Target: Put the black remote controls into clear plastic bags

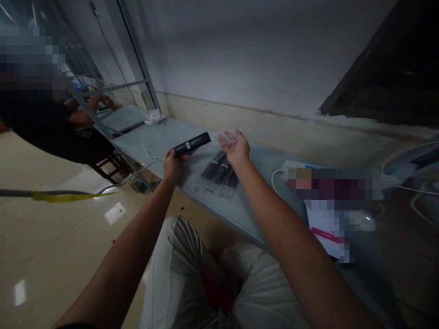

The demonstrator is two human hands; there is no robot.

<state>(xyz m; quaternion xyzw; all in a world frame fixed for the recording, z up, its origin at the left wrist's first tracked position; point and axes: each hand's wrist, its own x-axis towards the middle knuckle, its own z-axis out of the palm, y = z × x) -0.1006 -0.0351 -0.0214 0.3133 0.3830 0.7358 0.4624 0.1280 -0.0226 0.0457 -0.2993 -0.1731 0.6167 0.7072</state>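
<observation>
My left hand (173,167) is closed around the near end of a long, flat black device (194,143) shaped like a remote control, with a small white label on it. Its far end points right, toward my right hand (237,148). A clear plastic bag (216,137) lies over the curled fingers of that right hand, which holds it up above the table. Below my hands, clear bags (219,176) with dark items inside lie on the grey table (192,183); my right wrist hides part of them.
At the right are a white power strip (286,167) with cables and a white box (322,224) with a pink stripe, partly blurred. A white adapter (154,117) sits at the table's far left. Beyond a metal frame (135,55), another person (44,123) in black sits working.
</observation>
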